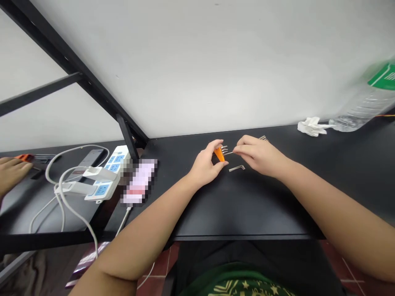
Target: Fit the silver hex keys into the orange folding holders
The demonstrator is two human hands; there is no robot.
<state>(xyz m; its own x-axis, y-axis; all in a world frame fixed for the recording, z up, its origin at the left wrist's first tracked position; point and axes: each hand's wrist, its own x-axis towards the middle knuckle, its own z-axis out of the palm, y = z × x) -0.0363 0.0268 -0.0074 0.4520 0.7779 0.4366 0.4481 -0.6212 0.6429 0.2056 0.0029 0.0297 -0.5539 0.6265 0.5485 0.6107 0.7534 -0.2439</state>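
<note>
An orange holder (219, 154) is pinched between the thumb and fingers of my left hand (207, 164), with several metal keys sticking out of its right side. My right hand (254, 154) is closed on a thin metal hex key (228, 153), whose far end is at the holder. Just below, L-shaped hex keys (237, 168) lie on the black table (234, 205). More metal keys (263, 138) lie behind my right hand, partly hidden by it.
To the left are a phone (140, 181), a white power strip (111, 172) with cables, and a black metal frame (126, 135). Another person's hand (12, 174) is at the far left. A crumpled tissue (313, 126) and a plastic bottle (361, 107) are at the right.
</note>
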